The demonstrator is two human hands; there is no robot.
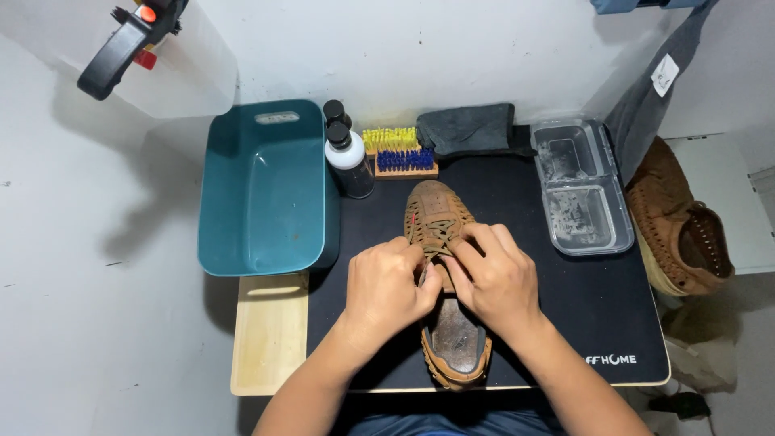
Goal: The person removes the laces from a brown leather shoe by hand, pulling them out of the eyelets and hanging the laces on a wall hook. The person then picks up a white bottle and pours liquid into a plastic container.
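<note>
A brown woven shoe (440, 214) lies on a black mat (581, 299), toe pointing away from me, its heel opening (456, 343) near the front edge. My left hand (386, 287) and my right hand (492, 278) meet over the middle of the shoe, both pinching its brown laces (436, 238). The fingertips hide the lace ends and part of the tongue.
A teal tub (266, 190) stands left of the mat, above a wooden board (270, 339). Two black-capped bottles (349, 157), a yellow and blue brush (400, 152) and a dark cloth (468, 129) sit at the back. A clear two-part container (583, 190) and the second shoe (678, 222) lie right.
</note>
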